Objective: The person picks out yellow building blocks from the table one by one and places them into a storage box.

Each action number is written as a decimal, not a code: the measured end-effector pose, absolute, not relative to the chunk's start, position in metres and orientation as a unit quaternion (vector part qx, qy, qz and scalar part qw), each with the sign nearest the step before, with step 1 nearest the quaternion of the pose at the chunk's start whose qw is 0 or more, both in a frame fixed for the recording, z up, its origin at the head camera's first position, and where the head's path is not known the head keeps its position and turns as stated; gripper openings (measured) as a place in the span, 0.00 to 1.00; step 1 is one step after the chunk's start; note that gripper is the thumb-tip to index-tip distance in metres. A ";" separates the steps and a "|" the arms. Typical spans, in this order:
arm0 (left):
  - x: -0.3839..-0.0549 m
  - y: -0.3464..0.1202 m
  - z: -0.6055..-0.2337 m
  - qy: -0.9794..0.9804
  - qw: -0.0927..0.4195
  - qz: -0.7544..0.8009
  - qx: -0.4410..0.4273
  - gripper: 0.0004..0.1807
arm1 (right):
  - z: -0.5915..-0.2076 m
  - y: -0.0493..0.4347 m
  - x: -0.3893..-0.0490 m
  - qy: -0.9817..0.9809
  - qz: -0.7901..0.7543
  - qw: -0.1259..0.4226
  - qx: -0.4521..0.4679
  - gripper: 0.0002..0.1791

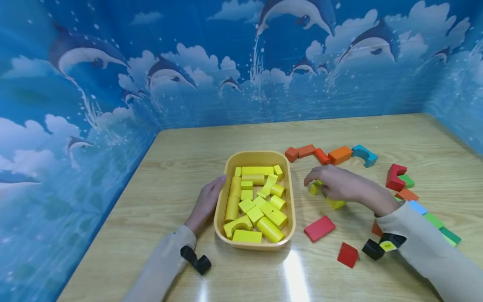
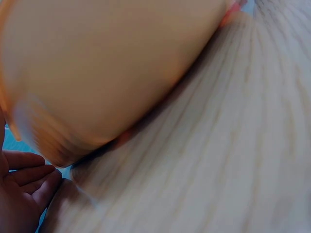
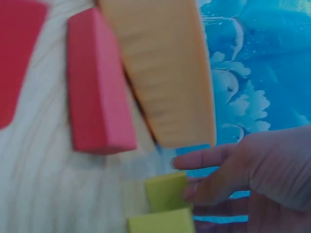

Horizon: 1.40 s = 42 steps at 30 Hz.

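A peach-coloured plastic tray [image 1: 292, 218] full of yellow wooden blocks [image 1: 247, 236] stands on the table. My left hand [image 1: 206, 201] rests against its left side; in the left wrist view its fingers [image 2: 29, 167] lie fairly straight beside the tray wall [image 2: 112, 63]. To the right of the tray, my right hand [image 1: 333, 182] reaches down over a few yellow blocks [image 1: 336, 203]. In the right wrist view the index finger reaches past a small yellow block [image 3: 165, 191], and the thumb tip is right at its edge. Another yellow block [image 3: 160, 222] lies close by.
A red block [image 1: 320, 228] and a red piece [image 1: 348, 255] lie in front of my right hand. Behind it runs a row of orange blocks [image 1: 339, 155] ending in a blue arch [image 1: 365, 155]. Red, green and blue blocks [image 1: 434, 220] lie on the right, partly under my sleeve.
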<state>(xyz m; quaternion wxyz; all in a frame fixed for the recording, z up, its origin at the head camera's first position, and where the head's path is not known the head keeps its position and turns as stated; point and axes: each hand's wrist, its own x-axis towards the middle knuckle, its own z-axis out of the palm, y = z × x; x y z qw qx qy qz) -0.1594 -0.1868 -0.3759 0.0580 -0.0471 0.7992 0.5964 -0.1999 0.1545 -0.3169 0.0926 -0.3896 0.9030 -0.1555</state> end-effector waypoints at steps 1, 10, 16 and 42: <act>-0.159 -0.187 -0.376 0.799 0.057 0.596 -0.047 0.37 | -0.320 0.155 -0.200 0.904 -0.149 0.093 -0.390 0.24; -0.159 -0.187 -0.377 0.800 0.058 0.596 -0.049 0.35 | -0.327 0.156 -0.204 0.909 -0.143 0.047 -0.388 0.17; -0.160 -0.187 -0.376 0.801 0.060 0.594 -0.046 0.35 | -0.311 0.154 -0.201 0.910 -0.176 -0.013 -0.376 0.16; -0.160 -0.187 -0.379 0.809 0.030 0.586 -0.030 0.33 | -0.320 0.036 -0.205 0.882 -0.194 -0.035 -0.428 0.06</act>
